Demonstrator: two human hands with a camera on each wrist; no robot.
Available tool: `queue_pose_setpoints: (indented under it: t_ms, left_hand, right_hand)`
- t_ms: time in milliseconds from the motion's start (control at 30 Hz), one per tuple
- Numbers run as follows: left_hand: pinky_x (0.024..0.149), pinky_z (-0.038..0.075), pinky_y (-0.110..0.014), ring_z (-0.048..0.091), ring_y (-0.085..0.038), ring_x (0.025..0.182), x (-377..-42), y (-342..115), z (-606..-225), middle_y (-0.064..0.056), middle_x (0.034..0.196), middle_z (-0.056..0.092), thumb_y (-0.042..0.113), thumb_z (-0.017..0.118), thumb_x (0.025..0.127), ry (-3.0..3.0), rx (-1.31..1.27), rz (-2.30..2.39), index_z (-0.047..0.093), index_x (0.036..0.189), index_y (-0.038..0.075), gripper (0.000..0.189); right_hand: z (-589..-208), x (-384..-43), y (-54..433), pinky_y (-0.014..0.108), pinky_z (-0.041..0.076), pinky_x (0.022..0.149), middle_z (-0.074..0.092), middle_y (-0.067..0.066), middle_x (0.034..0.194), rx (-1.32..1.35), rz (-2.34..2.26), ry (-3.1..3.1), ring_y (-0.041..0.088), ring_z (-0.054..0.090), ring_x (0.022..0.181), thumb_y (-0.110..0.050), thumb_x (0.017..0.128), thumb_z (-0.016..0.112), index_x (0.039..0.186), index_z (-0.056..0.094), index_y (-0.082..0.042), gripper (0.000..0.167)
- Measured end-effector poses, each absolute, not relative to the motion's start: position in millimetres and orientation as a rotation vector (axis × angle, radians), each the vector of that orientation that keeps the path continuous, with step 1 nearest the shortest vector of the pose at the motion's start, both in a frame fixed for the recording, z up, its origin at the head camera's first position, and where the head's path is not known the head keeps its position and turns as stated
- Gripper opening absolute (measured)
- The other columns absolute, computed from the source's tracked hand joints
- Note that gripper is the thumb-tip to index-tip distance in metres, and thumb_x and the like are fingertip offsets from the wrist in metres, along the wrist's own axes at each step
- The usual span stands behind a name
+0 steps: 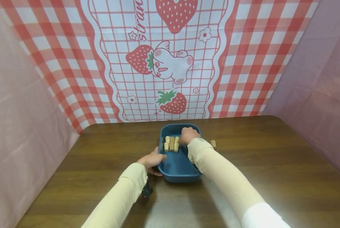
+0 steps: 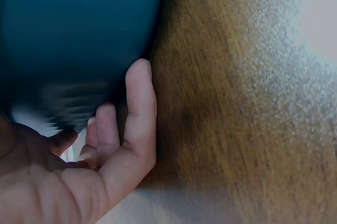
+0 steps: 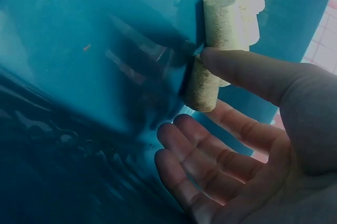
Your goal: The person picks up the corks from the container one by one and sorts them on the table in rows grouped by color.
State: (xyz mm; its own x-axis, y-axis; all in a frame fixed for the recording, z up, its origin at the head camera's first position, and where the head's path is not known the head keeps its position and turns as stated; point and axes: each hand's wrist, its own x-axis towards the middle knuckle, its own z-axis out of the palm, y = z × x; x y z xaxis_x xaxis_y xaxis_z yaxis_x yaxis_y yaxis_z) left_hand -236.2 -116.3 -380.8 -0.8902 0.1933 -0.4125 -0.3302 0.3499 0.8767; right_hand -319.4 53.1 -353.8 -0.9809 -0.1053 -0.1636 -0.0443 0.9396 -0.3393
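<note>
A blue rectangular bin [image 1: 178, 165] sits on the wooden table. My left hand [image 1: 153, 159] grips its left side, the thumb over the rim and the other fingers along the outside wall, as the left wrist view also shows of the fingers [image 2: 141, 103]. Inside the bin, several corks [image 1: 171, 146] stand close together in two rows. My right hand [image 1: 189, 135] reaches into the bin's far right part. In the right wrist view it pinches a cork [image 3: 202, 88] between thumb and index finger, beside the other corks [image 3: 221, 19]; its remaining fingers are loosely bent.
One loose cork [image 1: 213, 144] lies on the table [image 1: 258, 158] just right of the bin. A red and white checked cloth with strawberries [image 1: 173, 103] hangs behind the table's far edge. Pale pink cloth [image 1: 24, 104] hangs on the left, more cloth on the right.
</note>
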Motion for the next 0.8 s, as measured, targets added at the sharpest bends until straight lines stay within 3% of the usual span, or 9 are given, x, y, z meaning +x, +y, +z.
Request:
queue_pose_setpoints:
  t_ms: [500, 800]
  left_hand:
    - [0.070, 0.064, -0.048, 0.058, -0.036, 0.101, -236, -114, -380, -0.025, 0.128, 0.040, 0.003, 0.047, 0.079, 2.161, -0.119, 1.580, 0.025, 0.147, 0.005, 0.072]
    - [0.071, 0.064, -0.049, 0.057, -0.036, 0.102, -236, -114, -381, -0.026, 0.132, 0.038, 0.004, 0.046, 0.081, 2.163, -0.124, 1.573, 0.021, 0.153, 0.006, 0.076]
  right_hand:
    - [-349, -318, 50, 0.041, 0.053, 0.067, 0.066, 0.018, 0.107, -0.130, -0.476, 2.914, 0.029, 0.059, 0.082, -0.009, 0.091, 0.067, 0.107, 0.071, -0.001, 0.018]
    - [-338, -316, 51, 0.042, 0.053, 0.066, 0.066, 0.019, 0.103, -0.214, -0.439, 2.964, 0.031, 0.061, 0.083, -0.012, 0.093, 0.064, 0.102, 0.071, -0.001, 0.016]
